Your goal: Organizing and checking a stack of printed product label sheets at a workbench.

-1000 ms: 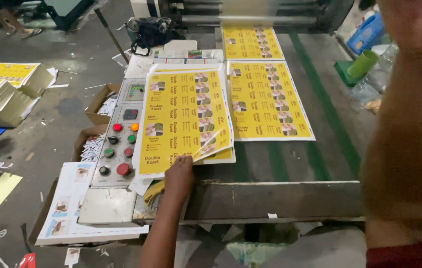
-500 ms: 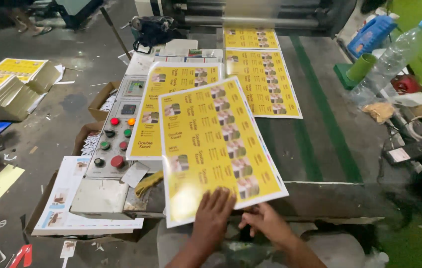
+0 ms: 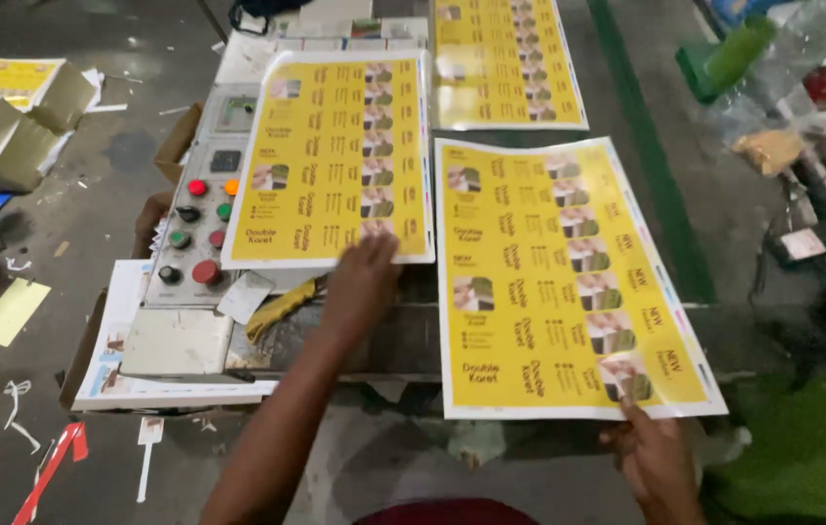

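— What's moved since half a second back?
— The near printed sheet (image 3: 568, 282) has swung from centre to four o'clock; the right hand (image 3: 654, 457) pinches its bottom edge, overhanging the table edge (image 3: 335, 362).
— And the left hand (image 3: 362, 282)?
— Fingers spread, pressing the stack of sheets (image 3: 335, 156) at eleven o'clock, beside the control panel (image 3: 201, 228).
— Free space?
— A dark strip between the sheets.
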